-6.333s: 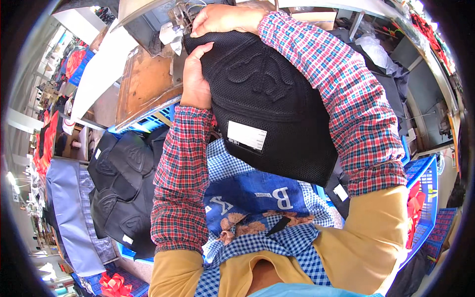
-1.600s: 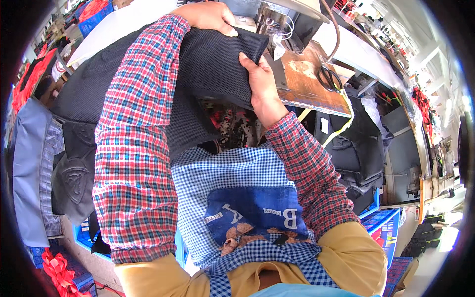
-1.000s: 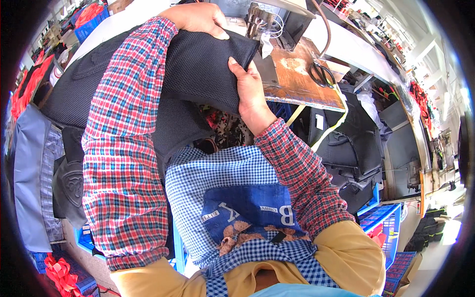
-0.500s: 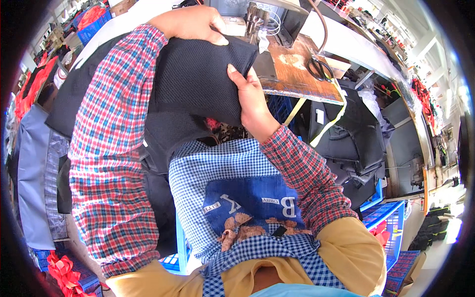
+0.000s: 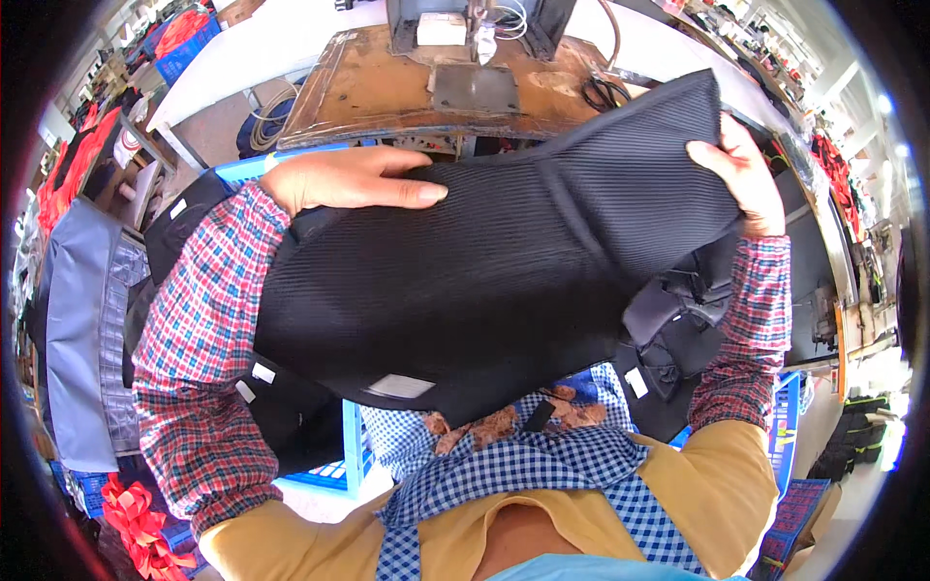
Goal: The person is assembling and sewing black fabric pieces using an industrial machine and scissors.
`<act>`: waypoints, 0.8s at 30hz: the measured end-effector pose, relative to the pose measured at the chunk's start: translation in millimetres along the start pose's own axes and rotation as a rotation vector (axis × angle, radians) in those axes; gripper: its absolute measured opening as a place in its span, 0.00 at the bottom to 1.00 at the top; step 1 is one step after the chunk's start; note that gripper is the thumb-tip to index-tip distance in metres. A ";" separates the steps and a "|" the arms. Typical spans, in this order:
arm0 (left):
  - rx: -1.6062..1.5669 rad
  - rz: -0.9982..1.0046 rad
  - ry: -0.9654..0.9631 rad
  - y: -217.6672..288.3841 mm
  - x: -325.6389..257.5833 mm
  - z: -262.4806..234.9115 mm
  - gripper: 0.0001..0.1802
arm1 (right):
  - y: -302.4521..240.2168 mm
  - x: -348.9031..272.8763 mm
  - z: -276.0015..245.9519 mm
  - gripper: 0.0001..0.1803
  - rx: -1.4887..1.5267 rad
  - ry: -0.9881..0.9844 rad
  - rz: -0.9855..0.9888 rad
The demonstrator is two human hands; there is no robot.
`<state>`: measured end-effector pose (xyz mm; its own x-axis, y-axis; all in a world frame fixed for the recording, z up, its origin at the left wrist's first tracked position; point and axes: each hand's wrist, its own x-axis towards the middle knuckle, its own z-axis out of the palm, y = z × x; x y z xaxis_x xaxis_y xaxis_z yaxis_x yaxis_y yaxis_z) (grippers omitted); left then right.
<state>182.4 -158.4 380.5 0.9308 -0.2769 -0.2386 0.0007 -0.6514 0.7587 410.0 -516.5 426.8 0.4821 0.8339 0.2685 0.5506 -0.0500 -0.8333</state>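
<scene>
A large black ribbed fabric panel (image 5: 436,281) is spread out in front of me, above my lap. A small pale patch (image 5: 400,386) shows near its lower edge. My left hand (image 5: 354,182) grips the upper left edge, thumb on the near face and the other fingers along the far side. At the raised right end, my right hand (image 5: 746,174) pinches the side edge, thumb in front and the other fingers mostly hidden behind. A raised seam or fold runs down the panel between the two hands.
Beyond the panel is a worn wooden worktable (image 5: 368,77) with a machine (image 5: 475,29) and black-handled scissors (image 5: 605,92). More black fabric pieces (image 5: 678,320) lie at the right, others (image 5: 291,416) at the left. Blue crates (image 5: 354,445) stand beside me.
The black fabric has come away from the machine toward me and been opened out, its ribbed face now showing. My right hand moved right; my left hand came lower and nearer.
</scene>
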 end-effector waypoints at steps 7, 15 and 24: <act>0.014 0.211 0.182 46.6 48.1 33.7 0.26 | -3.6 -29.5 29.8 0.34 -1.112 0.468 -0.191; 0.000 0.154 -0.024 44.8 49.8 27.4 0.32 | -12.5 9.5 117.3 0.26 -0.311 -0.316 -0.005; 0.002 0.077 0.156 -6.7 47.1 -27.5 0.17 | 24.3 81.6 123.9 0.17 0.022 -0.515 0.157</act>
<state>236.2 -147.6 380.9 0.9735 -0.2130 -0.0826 -0.0734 -0.6340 0.7699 378.3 -381.6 368.6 0.1578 0.9793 -0.1271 0.4815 -0.1886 -0.8559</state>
